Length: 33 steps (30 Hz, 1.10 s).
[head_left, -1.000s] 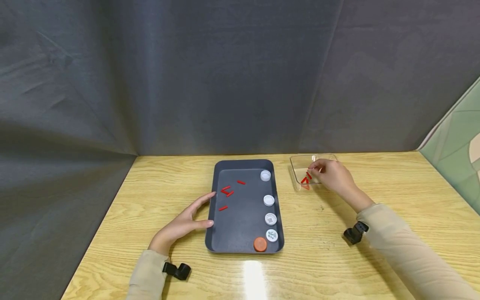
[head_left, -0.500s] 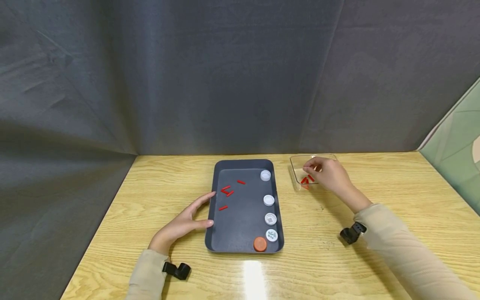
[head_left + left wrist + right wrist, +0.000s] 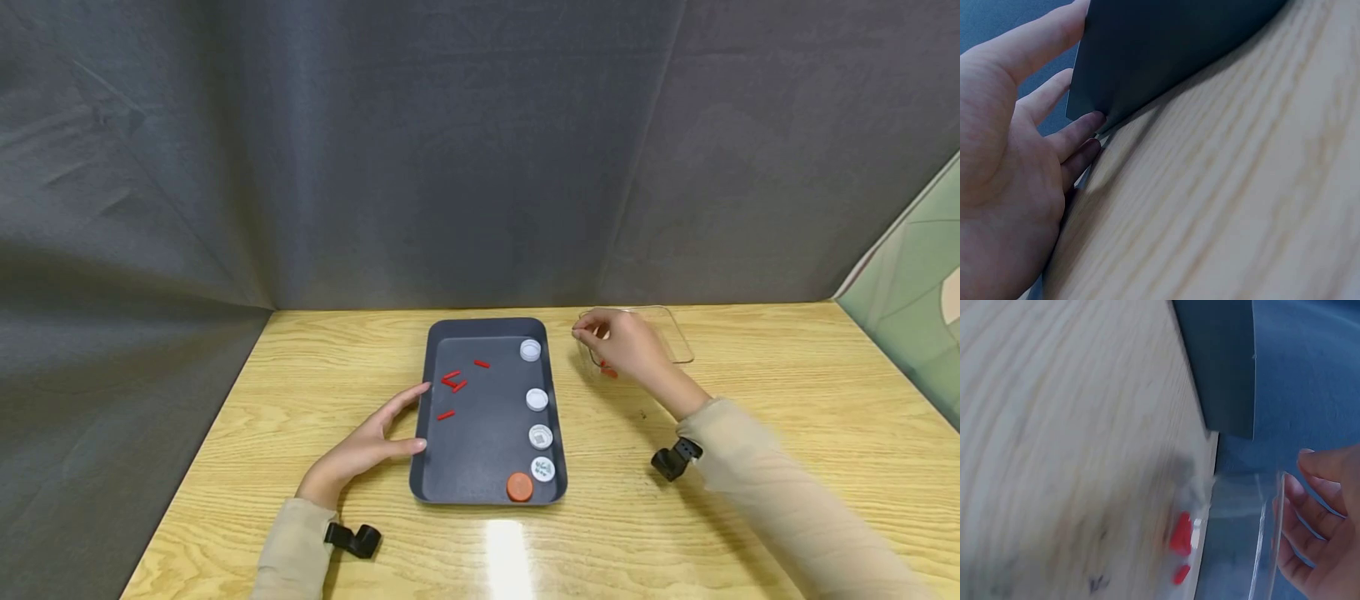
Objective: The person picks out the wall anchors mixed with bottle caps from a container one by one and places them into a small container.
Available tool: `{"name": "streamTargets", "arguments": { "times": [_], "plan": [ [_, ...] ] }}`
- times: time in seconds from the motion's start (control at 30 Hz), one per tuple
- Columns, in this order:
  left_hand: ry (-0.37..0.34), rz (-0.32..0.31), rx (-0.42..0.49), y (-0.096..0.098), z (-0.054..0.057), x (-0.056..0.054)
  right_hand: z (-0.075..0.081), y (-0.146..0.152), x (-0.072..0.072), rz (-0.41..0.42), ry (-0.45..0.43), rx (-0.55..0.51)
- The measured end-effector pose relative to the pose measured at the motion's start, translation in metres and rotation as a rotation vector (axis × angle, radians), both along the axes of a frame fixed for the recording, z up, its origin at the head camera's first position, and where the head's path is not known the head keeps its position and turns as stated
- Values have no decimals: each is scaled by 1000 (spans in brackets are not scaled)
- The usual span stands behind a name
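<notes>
Thumb and index fingertip of my left hand (image 3: 363, 446) touch the left side of a dark grey tray (image 3: 480, 450), the fingers spread. Several short red sticks (image 3: 446, 414) lie in the tray's left half. My right hand (image 3: 628, 343), its fingers loosely bent, is above the left rim of a clear box (image 3: 670, 333). In the right wrist view a gap shows between its thumb and fingers, with nothing in it. Red sticks (image 3: 1181, 535) lie in the clear box (image 3: 1235, 509), partly hidden by the hand in the head view.
Down the tray's right side lie several white caps (image 3: 537, 400), with an orange cap (image 3: 520, 487) at its front right corner. A grey curtain (image 3: 465, 167) hangs behind the wooden table (image 3: 615, 533). The clear box stands near the table's back edge, right of the tray.
A red stick under the right fingertips settled slightly lower in the box. My right hand then moved left and up to the box's left rim. The left hand stayed at the tray.
</notes>
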State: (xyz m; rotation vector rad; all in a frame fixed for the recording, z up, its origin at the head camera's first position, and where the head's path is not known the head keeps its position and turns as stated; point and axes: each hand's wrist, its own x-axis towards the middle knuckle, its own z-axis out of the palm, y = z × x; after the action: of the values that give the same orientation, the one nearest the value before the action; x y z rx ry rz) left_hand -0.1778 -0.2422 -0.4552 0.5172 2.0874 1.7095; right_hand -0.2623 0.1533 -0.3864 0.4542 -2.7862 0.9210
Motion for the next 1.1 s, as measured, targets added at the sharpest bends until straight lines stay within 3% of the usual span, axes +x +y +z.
{"name": "streamTargets", "arguments": {
  "times": [0.73, 1.1],
  "plan": [
    [-4, 3, -2, -1, 2, 0, 18, -64, 0, 168, -47, -125],
    [-9, 12, -12, 1, 0, 1, 12, -101, -2, 250, -66, -118]
  ]
}}
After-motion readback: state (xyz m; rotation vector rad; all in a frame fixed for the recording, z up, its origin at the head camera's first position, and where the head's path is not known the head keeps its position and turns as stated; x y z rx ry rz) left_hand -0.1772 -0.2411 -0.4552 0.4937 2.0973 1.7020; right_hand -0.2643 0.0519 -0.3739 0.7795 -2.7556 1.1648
